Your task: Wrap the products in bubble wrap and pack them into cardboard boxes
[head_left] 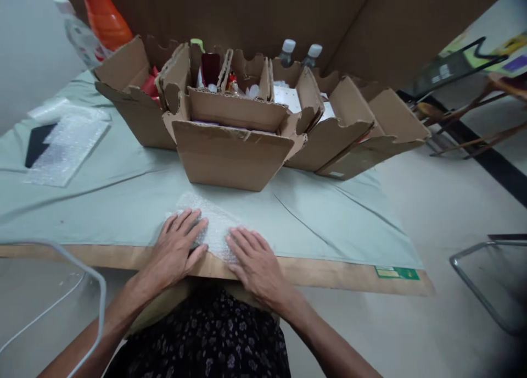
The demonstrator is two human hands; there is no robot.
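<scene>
A clear sheet of bubble wrap (218,224) lies on the table near its front edge. On its left side rests my left hand (177,243), fingers stretched out and thumb apart. My right hand (255,257) lies flat over the right side of the sheet, fingers extended. Neither hand grips anything. Directly beyond them stands an open cardboard box (230,155), with a purple edge just showing inside.
More cardboard boxes (341,136) with assorted goods stand in a row behind. At left, bubble wrap (69,147) partly covers a dark flat object (37,144). An orange bottle (107,23) stands far left. A grey cable (102,290) loops at lower left.
</scene>
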